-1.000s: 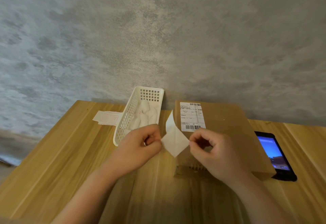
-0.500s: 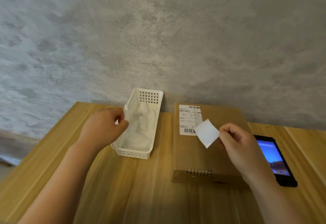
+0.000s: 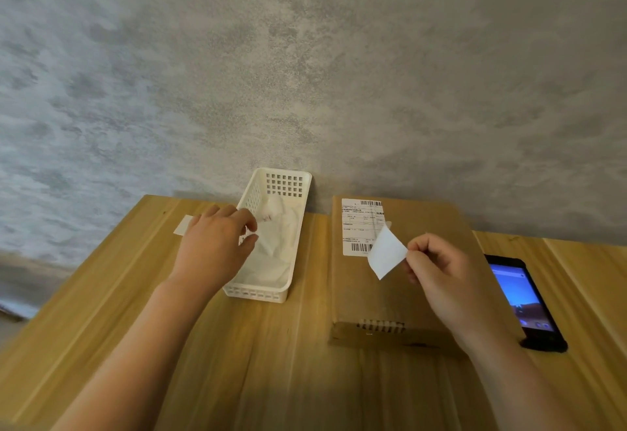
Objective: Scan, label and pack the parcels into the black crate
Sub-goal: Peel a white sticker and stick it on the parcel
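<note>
Table (image 3: 264,356): wood, pale honey boards, straight grain, smooth with a soft satin sheen. Wall (image 3: 305,74): grey mottled plaster, matt, cloudy and rough-looking. Basket (image 3: 254,293): white plastic, perforated grid walls, slightly glossy. Inside it, crumpled white paper (image 3: 271,254), thin, matt, creased. Box (image 3: 424,227): brown cardboard, matt, flat and smooth on top; front edge shows a strip of tape, finish unclear. Label (image 3: 356,227) on box: white paper, printed black, matt. Sticker (image 3: 386,254): plain white paper, smooth, curling a little, faintly translucent at the edge. Phone (image 3: 515,291): glossy glass screen, lit; black matt rim, likely plastic or rubber. Slip (image 3: 181,225) on the table: white paper, flat, matt.
</note>
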The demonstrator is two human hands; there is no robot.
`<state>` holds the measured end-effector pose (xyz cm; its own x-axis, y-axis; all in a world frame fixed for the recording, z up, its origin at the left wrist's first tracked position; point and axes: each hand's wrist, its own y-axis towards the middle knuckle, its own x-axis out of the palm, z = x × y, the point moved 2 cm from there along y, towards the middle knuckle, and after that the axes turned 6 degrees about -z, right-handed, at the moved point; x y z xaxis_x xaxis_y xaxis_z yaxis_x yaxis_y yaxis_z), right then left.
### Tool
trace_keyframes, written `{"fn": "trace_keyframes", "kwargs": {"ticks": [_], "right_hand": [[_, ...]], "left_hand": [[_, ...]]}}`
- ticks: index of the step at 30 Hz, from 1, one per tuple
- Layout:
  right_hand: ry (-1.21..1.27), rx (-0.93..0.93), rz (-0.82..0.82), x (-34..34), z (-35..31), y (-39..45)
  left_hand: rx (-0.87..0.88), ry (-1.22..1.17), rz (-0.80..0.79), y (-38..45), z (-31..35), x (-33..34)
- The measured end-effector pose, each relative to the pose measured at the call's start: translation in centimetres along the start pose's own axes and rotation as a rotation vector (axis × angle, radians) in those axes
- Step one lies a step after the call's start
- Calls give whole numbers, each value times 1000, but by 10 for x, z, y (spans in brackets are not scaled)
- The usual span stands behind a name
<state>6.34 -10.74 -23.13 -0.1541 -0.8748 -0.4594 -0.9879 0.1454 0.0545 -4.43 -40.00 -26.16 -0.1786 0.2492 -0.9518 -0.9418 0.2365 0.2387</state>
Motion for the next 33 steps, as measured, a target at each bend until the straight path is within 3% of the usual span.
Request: {"fn": "trace_keyframes", "kwargs": {"ticks": [3,7,13,20,24,28,33], "right_hand": [[32,-15,30,1,-5,-4],[124,-51,8,6,-16,-14],[155,-156,-27,13,-23,-28],[168,-123,-8,8,-9,-36],[-113,-11,173,-1,16,-37],[-114,72,145,-12,28,-35],[-146,69,130,-27,39,-31]], "left_hand": [[89,-206,50,-9,28,-17],[232,-581,-44,-35,91,-35],[382,-544,-46,-53,136,-22],[221,-708,-13,-52,137,-12],[24,-1018,-123,-48,135,-5],[-49,-1229,-267,-46,141,-4],[-59,-1149,-336,-37,148,0]]}}
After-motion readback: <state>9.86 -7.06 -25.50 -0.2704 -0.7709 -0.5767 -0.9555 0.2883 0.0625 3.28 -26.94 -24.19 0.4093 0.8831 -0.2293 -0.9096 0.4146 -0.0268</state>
